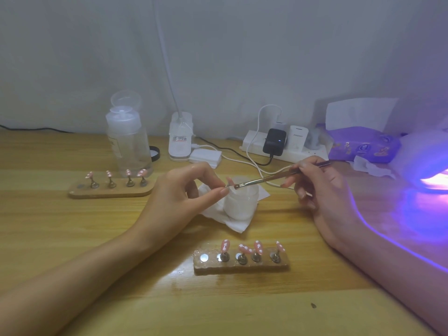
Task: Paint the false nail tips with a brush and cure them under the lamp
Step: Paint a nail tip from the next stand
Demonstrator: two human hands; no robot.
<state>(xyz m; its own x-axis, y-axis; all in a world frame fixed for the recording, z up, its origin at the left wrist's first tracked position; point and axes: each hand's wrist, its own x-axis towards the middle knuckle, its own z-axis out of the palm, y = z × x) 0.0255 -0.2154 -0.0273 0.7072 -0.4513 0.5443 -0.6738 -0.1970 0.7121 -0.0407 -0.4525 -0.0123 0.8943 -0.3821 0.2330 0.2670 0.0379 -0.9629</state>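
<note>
Lamp (425, 161) partly beyond right edge.

Left hand (184, 190) pinching nail tip (229, 181), right hand (320, 190) in pen grip on brush (263, 178), forearms angled inward

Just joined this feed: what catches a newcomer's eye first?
The violet glow of the curing lamp at the right edge, spilling across the table. At centre, the left hand pinches a pink nail tip while the right hand holds a brush to it above a white jar. A stand of dotted pink tips sits nearest the camera.
</note>
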